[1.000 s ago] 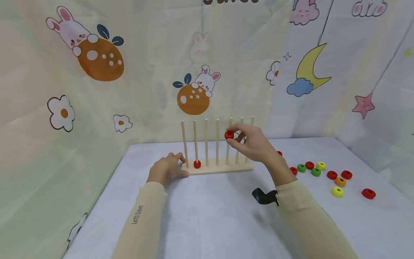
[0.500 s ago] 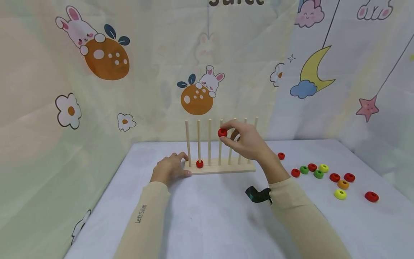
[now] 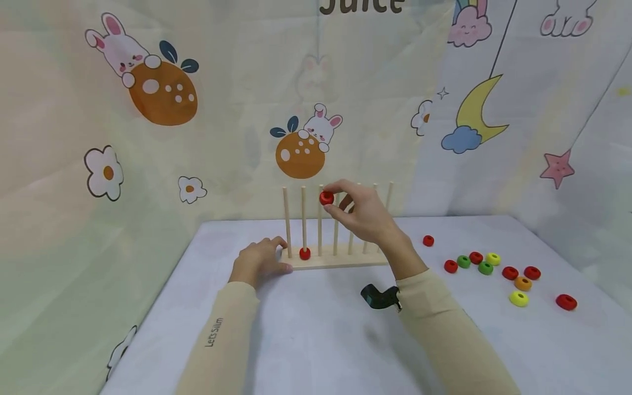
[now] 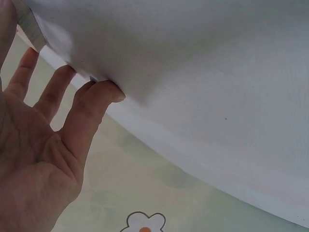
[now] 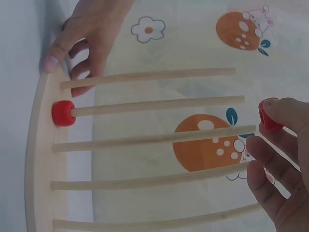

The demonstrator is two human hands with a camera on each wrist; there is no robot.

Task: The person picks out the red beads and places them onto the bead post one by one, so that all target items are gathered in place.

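Observation:
My right hand [image 3: 364,215] pinches a red bead [image 3: 326,198] between thumb and index finger, close to the top of the third peg from the left. In the right wrist view the held bead [image 5: 271,115] is just off the tips of the second and third pegs, its hole partly showing. The wooden peg rack [image 3: 345,261] has a row of several upright pegs. One red bead [image 3: 304,253] sits at the foot of its second peg. At the rack's left end, my left hand [image 3: 258,260] grips the base, thumb in front and fingers behind.
Loose red, green, yellow and orange beads lie scattered to the right, among them an orange bead [image 3: 523,283] and a yellow bead [image 3: 519,298]. A patterned cloth [image 3: 237,109] hangs behind the white table [image 3: 306,329]. A black wrist camera [image 3: 380,297] juts from the right sleeve.
My right hand has carried the red bead leftward along the peg tops, from around the fifth peg to the third. The left hand keeps its grip on the rack.

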